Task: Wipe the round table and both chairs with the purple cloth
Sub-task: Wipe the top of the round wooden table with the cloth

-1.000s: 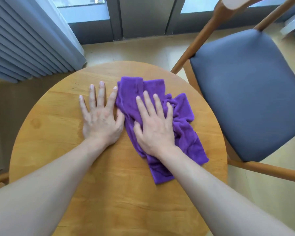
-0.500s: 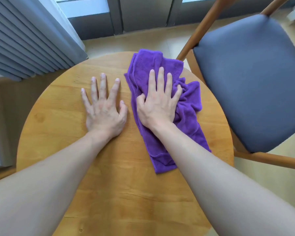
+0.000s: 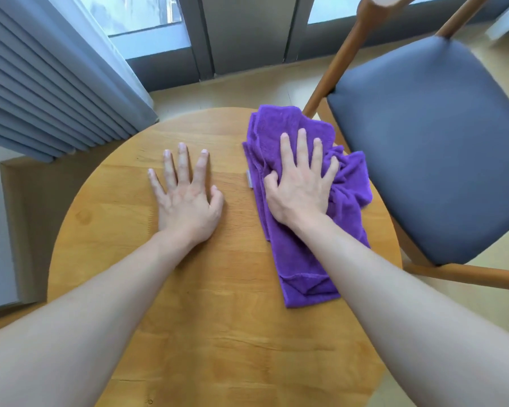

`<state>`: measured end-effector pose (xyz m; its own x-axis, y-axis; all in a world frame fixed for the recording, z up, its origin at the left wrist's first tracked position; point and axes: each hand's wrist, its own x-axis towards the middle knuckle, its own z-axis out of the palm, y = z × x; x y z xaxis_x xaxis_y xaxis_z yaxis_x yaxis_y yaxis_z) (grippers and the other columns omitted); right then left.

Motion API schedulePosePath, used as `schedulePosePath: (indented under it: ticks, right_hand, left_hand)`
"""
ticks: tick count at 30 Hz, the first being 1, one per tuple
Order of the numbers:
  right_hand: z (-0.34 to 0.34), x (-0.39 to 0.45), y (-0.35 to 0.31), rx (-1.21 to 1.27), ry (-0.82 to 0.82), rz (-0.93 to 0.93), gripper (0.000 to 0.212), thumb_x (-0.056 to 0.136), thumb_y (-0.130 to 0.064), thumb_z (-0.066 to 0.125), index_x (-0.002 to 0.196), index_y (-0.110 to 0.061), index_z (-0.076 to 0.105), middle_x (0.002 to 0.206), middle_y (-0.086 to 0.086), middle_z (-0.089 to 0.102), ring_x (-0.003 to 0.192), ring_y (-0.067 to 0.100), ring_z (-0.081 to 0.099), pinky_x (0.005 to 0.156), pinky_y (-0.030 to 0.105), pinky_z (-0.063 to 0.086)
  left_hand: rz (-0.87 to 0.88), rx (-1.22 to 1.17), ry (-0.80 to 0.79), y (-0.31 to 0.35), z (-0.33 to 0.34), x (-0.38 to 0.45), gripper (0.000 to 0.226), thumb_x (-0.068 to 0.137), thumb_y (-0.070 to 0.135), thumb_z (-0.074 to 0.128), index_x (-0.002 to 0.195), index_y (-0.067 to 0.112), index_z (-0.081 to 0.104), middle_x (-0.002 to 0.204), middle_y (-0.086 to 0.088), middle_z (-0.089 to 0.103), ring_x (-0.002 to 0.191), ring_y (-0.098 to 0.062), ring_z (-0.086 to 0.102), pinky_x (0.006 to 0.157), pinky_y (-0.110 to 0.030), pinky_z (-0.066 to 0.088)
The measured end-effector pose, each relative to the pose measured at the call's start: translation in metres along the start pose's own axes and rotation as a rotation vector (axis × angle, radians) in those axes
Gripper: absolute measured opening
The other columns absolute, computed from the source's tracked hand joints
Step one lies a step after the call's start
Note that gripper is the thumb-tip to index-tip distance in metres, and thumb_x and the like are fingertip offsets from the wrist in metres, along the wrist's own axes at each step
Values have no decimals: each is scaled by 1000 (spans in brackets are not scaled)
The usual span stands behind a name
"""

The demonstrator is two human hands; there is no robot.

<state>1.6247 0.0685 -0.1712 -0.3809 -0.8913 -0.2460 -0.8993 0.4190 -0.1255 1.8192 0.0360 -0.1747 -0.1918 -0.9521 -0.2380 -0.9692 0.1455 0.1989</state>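
The purple cloth [image 3: 300, 259] lies crumpled along the round table's [image 3: 188, 318] far right edge, under the right hand [image 3: 301, 186], well apart from the left hand [image 3: 185, 201]. A grey-seated wooden chair [image 3: 429, 142] stands just beside that edge, curtains [image 3: 47, 77] and window behind. Both hands press flat with fingers spread; the right thumb tucks into the cloth.
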Motion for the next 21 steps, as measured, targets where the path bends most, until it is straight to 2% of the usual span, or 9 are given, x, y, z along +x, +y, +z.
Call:
schedulePosePath:
  ticks: [4, 7, 10, 13, 17, 21]
  right_hand:
    - [2, -38, -1, 5, -29, -105, 73, 95, -46, 35, 163, -29, 13, 172, 1, 3, 157, 28, 7, 122, 57, 7]
    - [3, -79, 29, -12, -43, -210, 75, 94, -48, 40, 162, -29, 18, 171, -1, 8, 156, 25, 13, 123, 53, 15]
    - [3, -94, 67, -40, -22, -163, 76, 91, -51, 39, 162, -30, 20, 171, -3, 11, 156, 23, 15, 123, 53, 15]
    - [-1, -74, 81, -41, -10, -89, 77, 90, -53, 36, 162, -32, 18, 171, -4, 9, 156, 24, 11, 123, 56, 10]
    - [-2, -34, 55, 21, 23, 19, 73, 93, -50, 30, 162, -35, 14, 171, -3, 4, 157, 27, 3, 123, 58, 0]
    - [2, -30, 29, 26, 25, 17, 71, 95, -48, 33, 163, -33, 13, 172, -1, 3, 157, 29, 4, 122, 57, 4]
  left_hand:
    - [-41, -73, -8, 20, -9, 1, 69, 92, 29, 46, 158, 28, 24, 172, -8, 3, 158, -30, -3, 126, -58, -1]
    - [146, -60, -5, 40, -5, -10, 71, 92, 30, 46, 160, 27, 25, 173, -7, 6, 159, -26, -1, 127, -54, -2]
    - [264, -39, -18, 60, 8, -19, 76, 91, 39, 36, 164, 28, 17, 173, -5, 1, 159, -23, -6, 127, -53, -3]
    - [261, 14, 21, 64, 20, -21, 78, 91, 45, 30, 165, 27, 11, 173, -6, -4, 159, -23, -10, 127, -53, -4]
    - [268, 44, 52, 59, 24, -18, 80, 90, 44, 33, 164, 25, 12, 173, -9, 0, 159, -26, -6, 126, -57, -2]
    - [272, 42, 49, 59, 24, -17, 79, 90, 44, 32, 164, 24, 12, 173, -9, -1, 159, -26, -6, 126, -56, -2]
